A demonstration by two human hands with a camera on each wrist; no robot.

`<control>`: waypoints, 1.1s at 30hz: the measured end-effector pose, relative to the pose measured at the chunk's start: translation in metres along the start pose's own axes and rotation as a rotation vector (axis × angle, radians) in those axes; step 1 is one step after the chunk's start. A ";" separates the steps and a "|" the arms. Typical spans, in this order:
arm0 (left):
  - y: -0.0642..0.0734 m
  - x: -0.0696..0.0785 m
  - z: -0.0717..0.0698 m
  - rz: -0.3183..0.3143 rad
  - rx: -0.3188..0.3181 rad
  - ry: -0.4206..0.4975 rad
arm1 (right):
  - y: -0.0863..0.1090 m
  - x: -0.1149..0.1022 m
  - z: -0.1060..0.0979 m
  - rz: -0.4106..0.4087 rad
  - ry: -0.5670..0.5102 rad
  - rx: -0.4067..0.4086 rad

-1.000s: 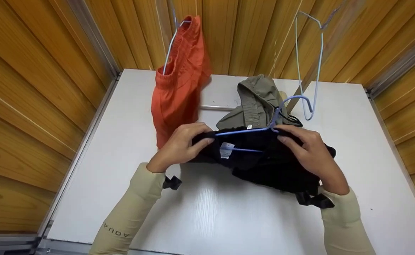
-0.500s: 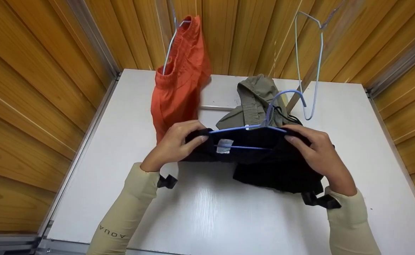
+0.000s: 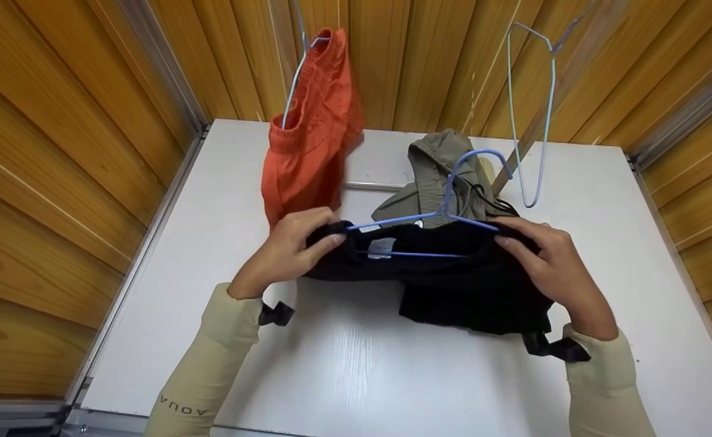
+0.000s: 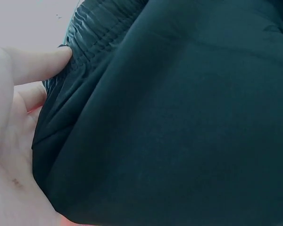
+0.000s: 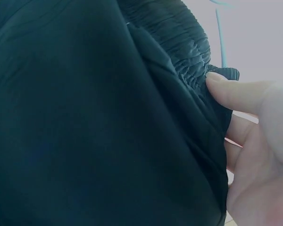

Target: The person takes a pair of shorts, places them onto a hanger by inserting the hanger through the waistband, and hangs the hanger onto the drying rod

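Observation:
Between the two hands hangs a pair of black shorts (image 3: 471, 291) with a gathered elastic waistband (image 5: 188, 52). A blue wire hanger (image 3: 444, 209) sits inside the waist, its hook standing up above the opening and its lower bar crossing below a white label (image 3: 381, 247). My left hand (image 3: 292, 249) pinches the waistband's left end between thumb and fingers, by the hanger's left shoulder. At the opposite end my right hand (image 3: 553, 261) grips the waistband the same way. Both wrist views are mostly filled by the dark cloth, with each thumb pressed on the waistband.
Orange shorts (image 3: 310, 145) hang on a hanger at the back left. Grey-green shorts (image 3: 437, 176) with a black cord lie on the white table (image 3: 343, 364) behind the black ones. A bare wire hanger (image 3: 553, 109) hangs at the back right. Wood-panelled walls (image 3: 52, 182) enclose the table.
The hands have moved apart, stretching the waistband wider along the hanger. The hanger has shifted left and levelled, its hook turning more upright, and both its shoulders now show.

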State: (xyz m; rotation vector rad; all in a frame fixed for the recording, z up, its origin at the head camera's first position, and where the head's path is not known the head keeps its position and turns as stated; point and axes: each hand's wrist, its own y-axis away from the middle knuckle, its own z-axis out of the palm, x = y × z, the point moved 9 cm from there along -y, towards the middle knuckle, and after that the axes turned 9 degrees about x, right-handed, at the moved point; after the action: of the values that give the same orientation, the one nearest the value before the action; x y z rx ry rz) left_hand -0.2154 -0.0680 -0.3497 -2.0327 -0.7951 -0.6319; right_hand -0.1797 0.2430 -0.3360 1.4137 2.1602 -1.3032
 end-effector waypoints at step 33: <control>0.002 -0.001 -0.025 -0.076 0.110 -0.123 | -0.003 0.034 0.002 0.298 0.137 -0.044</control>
State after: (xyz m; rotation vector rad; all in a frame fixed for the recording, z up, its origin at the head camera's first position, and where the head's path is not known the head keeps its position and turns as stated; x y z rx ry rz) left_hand -0.2182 -0.0901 -0.3390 -1.9627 -0.9627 -0.4978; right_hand -0.1997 0.2613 -0.3563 1.7708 1.9474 -1.0731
